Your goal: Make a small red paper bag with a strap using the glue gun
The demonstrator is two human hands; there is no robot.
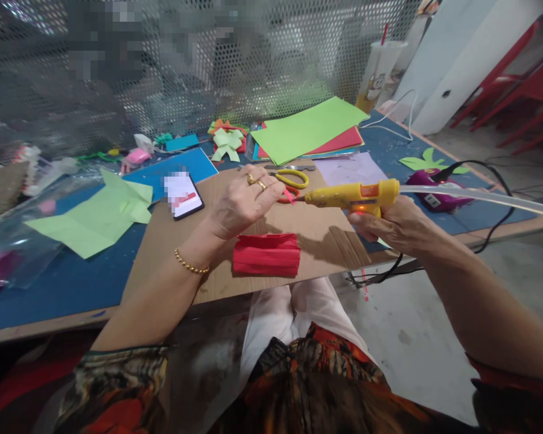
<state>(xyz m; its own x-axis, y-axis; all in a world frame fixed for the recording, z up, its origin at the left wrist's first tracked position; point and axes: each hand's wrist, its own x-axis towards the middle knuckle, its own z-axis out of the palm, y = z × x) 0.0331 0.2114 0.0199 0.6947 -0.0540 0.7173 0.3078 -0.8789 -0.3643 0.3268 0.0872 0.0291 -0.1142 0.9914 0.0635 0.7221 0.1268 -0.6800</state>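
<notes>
My left hand (248, 199), with rings on its fingers, pinches a small pink-red piece (289, 195) over the cardboard (167, 259). My right hand (396, 226) is wrapped round a yellow glue gun (344, 196) with a long clear glue stick in its back. The gun's nozzle points left and is at the small piece; whether they touch is hard to tell. Below my left hand, a folded red paper roll (266, 255) lies on the cardboard. Scissors with a yellow handle (294, 178) lie just behind the small piece.
A phone (192, 208) lies left of my left hand, near cut green paper (90, 220). Green sheets (317, 126) are stacked at the back. A drink cup (375, 78) stands back right. A purple power strip (438, 196) and black cord (502, 223) are at the right.
</notes>
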